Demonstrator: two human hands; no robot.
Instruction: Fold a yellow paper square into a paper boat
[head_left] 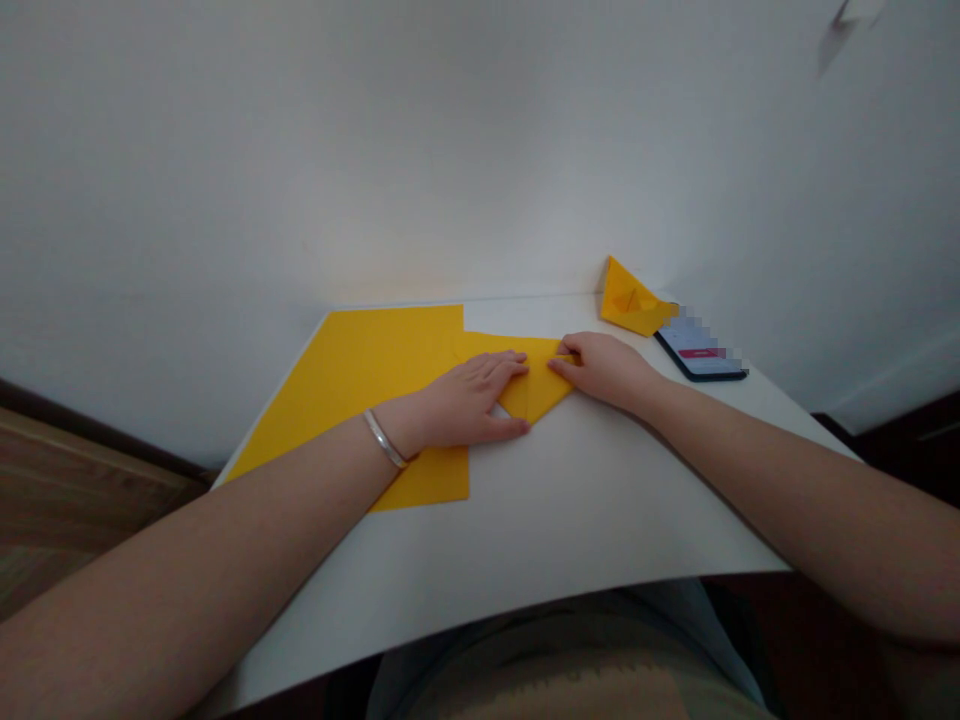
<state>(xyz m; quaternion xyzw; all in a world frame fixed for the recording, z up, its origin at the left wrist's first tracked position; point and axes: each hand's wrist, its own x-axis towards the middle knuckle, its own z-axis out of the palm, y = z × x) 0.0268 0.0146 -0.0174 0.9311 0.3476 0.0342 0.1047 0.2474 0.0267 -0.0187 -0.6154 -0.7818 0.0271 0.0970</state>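
Note:
A folded piece of yellow paper (538, 385) lies on the white table, with a crease running down its middle. Across its left part my left hand (480, 398) rests flat, fingers stretched out and thumb at the lower corner. My right hand (600, 365) pinches the paper's right corner between thumb and forefinger. Beneath my left hand and wrist spreads a larger flat sheet of yellow paper (360, 370). Its right edge passes under or beside the folded piece; my hand hides the exact overlap.
At the back right stands a folded yellow paper boat (631, 300). A phone (697, 350) lies beside it, its screen lit and partly blurred. The white table (570, 510) meets a pale wall (480, 150) at the back. Wooden furniture (82, 490) is at the left.

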